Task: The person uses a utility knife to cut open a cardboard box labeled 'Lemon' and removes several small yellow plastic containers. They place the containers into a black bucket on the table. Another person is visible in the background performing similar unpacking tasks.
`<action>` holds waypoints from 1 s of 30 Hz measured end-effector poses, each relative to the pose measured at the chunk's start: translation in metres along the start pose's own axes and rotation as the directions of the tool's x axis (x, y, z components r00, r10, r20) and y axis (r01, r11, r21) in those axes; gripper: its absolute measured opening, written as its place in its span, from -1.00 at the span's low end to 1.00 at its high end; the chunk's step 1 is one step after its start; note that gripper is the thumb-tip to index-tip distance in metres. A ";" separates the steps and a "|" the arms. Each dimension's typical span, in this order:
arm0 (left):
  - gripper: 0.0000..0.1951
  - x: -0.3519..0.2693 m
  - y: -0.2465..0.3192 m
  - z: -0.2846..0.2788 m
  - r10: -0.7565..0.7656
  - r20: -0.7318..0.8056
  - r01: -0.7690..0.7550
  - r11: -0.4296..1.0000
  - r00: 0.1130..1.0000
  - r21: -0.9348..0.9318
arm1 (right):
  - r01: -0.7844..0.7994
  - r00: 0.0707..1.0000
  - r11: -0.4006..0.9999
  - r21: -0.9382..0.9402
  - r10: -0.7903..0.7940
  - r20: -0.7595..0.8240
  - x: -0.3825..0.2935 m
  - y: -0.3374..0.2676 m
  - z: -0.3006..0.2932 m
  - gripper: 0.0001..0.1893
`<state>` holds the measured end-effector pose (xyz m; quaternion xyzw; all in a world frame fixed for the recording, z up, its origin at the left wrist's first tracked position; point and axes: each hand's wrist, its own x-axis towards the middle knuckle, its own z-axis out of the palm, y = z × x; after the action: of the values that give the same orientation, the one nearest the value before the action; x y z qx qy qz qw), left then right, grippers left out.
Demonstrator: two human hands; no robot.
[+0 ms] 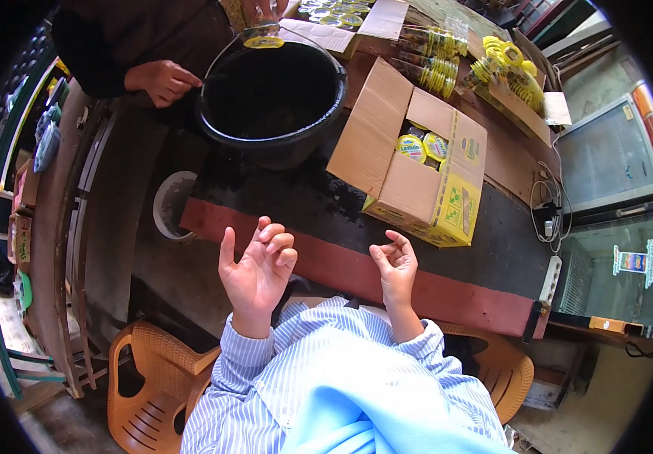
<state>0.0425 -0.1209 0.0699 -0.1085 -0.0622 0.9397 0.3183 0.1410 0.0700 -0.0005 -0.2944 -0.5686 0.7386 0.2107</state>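
My left hand (258,272) is raised palm up, fingers loosely bent and spread, with nothing in it. Across from it, my right hand (397,267) has its thumb close to the curled index finger, and no object shows between them. Both hands hover over the red front edge strip (451,298) of a dark table (304,198). Closest to my right hand stands a yellow and brown cardboard carton (457,210) with its flaps up. Inside it are several cups with yellow printed lids (411,148). A large black bucket (281,150) sits beyond my left hand.
A co-worker's hand (162,82) is beside the bucket; their other holds a yellow-rimmed cup (264,42) above it. Stacked yellow-rimmed cups (440,74) and an open box of cups (332,20) lie behind. Brown plastic chairs (150,391), a power strip (550,278) and a glass-fronted cabinet (604,272) flank me.
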 end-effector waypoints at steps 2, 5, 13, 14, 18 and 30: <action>-0.59 0.000 0.002 -0.002 0.017 -0.027 -0.017 1.000 0.999 -0.007 | 0.004 1.000 1.000 -0.028 -0.004 -0.001 0.002 0.008 -0.007 -0.61; -0.60 0.000 0.008 -0.001 0.070 -0.005 -0.069 0.997 0.998 0.014 | 0.086 0.994 0.992 -0.097 -0.092 -0.063 0.009 0.015 -0.007 -0.62; -0.63 0.010 0.029 0.005 0.110 -0.021 -0.110 0.993 0.994 -0.035 | 0.020 1.000 0.995 -0.094 -0.020 0.003 0.015 0.000 0.022 -0.78; -0.63 0.011 0.031 0.006 0.100 -0.029 -0.102 0.993 0.995 -0.056 | 0.153 0.988 0.983 -0.102 -0.150 0.028 0.014 -0.006 0.030 -0.86; -0.64 0.018 0.037 0.010 0.054 -0.056 -0.060 0.992 0.997 -0.112 | 0.823 0.527 0.507 -0.257 -0.512 0.678 0.014 -0.049 0.054 -0.85; -0.60 0.032 0.035 0.012 -0.017 -0.015 0.017 1.000 1.000 -0.018 | 0.938 0.070 0.345 0.030 -0.272 0.960 0.004 -0.067 0.110 -0.65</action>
<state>-0.0057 -0.1291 0.0696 -0.1180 -0.0689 0.9356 0.3256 0.0620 0.0118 0.0832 0.3711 -0.8586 0.3396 0.0987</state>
